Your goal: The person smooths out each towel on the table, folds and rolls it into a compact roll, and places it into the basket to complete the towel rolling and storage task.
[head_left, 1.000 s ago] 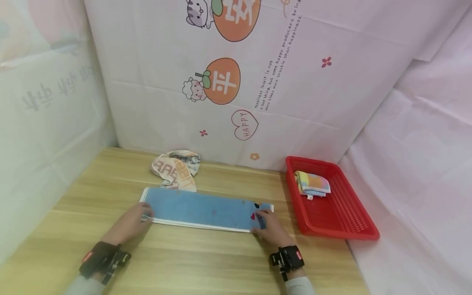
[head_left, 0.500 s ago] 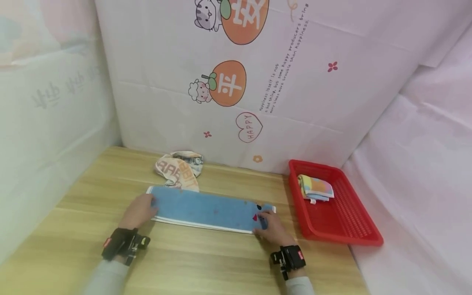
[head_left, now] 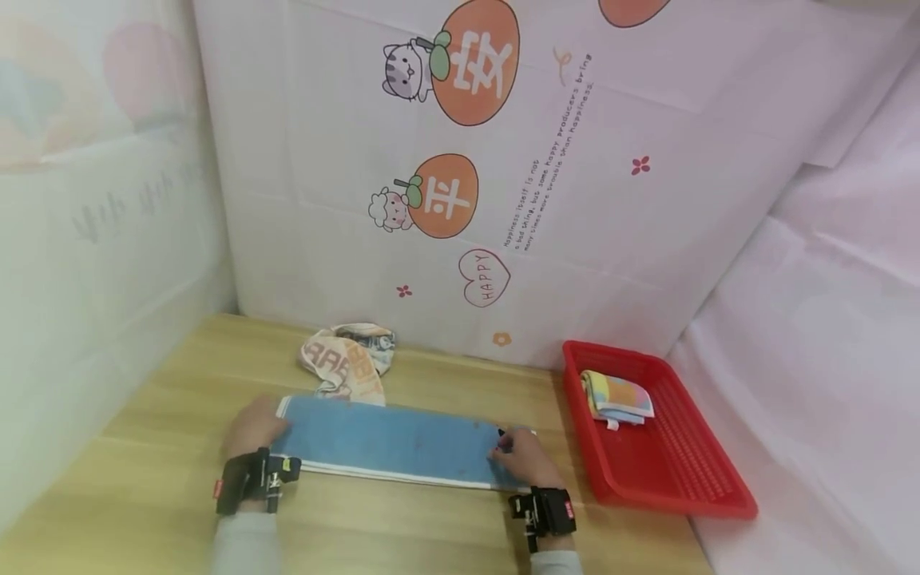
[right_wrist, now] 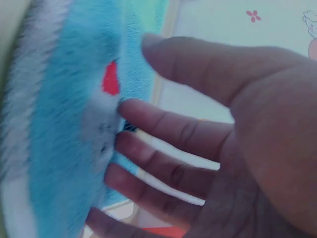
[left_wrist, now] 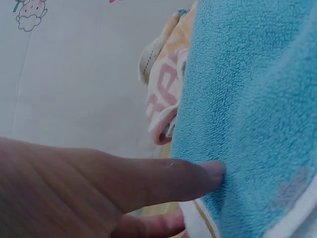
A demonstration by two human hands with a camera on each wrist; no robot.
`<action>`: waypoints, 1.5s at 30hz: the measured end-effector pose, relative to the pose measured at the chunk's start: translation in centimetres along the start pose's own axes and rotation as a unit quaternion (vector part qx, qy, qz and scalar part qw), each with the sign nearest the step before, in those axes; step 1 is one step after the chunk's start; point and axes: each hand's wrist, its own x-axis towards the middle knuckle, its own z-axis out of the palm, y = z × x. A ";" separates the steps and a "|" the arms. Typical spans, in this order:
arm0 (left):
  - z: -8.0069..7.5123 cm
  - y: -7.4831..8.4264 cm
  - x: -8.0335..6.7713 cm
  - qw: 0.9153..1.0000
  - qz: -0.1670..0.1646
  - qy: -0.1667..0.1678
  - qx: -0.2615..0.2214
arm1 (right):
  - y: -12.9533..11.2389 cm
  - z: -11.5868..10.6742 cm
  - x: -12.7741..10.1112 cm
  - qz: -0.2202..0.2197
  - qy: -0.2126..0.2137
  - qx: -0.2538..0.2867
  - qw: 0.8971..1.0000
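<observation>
A long blue towel (head_left: pixel 388 443) with white borders lies folded into a flat strip on the wooden table. At its left end is my left hand (head_left: pixel 253 427). In the left wrist view, the thumb (left_wrist: pixel 198 178) presses on the blue terry top while another finger sits under the white edge, so the hand pinches that end. My right hand (head_left: pixel 528 461) is over the towel's right end. Its fingers (right_wrist: pixel 168 124) are spread in the right wrist view, fingertips against the terry beside a small red patch (right_wrist: pixel 111 78), with the thumb held apart.
Behind the towel's left half lies a crumpled cream cloth (head_left: pixel 348 363) with printed letters. To the right stands a red plastic basket (head_left: pixel 686 507) holding a folded multicoloured towel (head_left: pixel 621 397). White printed sheets (head_left: pixel 323 200) wall the table at the back and sides.
My left hand passes from the towel's front left corner onto its left end and then back to the edge. My right hand shifts slightly over the printed motif. The head view tilts up.
</observation>
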 end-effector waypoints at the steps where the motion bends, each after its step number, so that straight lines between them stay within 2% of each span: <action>1: 0.1 0.0 0.0 1.000 -0.002 -0.004 0.003 | 0.0 0.0 0.1 0.007 0.000 0.001 1.000; 7: 0.2 0.8 -0.3 1.000 0.006 -0.016 0.003 | -0.3 0.1 0.4 0.033 0.005 -0.004 0.999; 12: -0.4 2.4 -0.7 0.998 0.036 0.003 -0.047 | -0.4 0.3 0.4 0.047 0.012 -0.008 0.999; 16: -0.8 4.9 -1.2 0.993 0.069 0.033 -0.087 | -0.8 0.6 0.5 0.031 0.011 0.003 0.999; 19: -0.2 7.2 -1.7 0.987 0.101 0.064 -0.104 | -1.3 0.3 0.4 0.012 -0.004 0.019 1.000; 23: 1.2 10.2 -2.3 0.972 0.140 0.108 -0.155 | -2.0 0.0 0.5 -0.027 -0.009 0.016 0.999; 26: 2.5 12.1 -2.5 0.954 0.169 0.141 -0.203 | -2.4 -0.3 0.4 -0.049 -0.005 0.012 0.999; 30: 4.0 14.5 -2.4 0.936 0.201 0.165 -0.238 | -2.9 -0.8 0.3 -0.045 0.012 0.017 0.999; 34: 6.1 17.4 -2.5 0.929 0.230 0.140 -0.254 | -2.5 -1.5 -0.4 -0.042 0.034 0.040 0.998; 39: 8.9 20.6 -3.3 0.927 0.250 0.075 -0.270 | -2.4 -2.7 -0.6 -0.045 0.056 0.052 0.996; 45: 13.5 23.4 -4.1 0.913 0.284 0.019 -0.292 | -1.7 -5.5 -1.9 0.005 0.110 0.064 0.992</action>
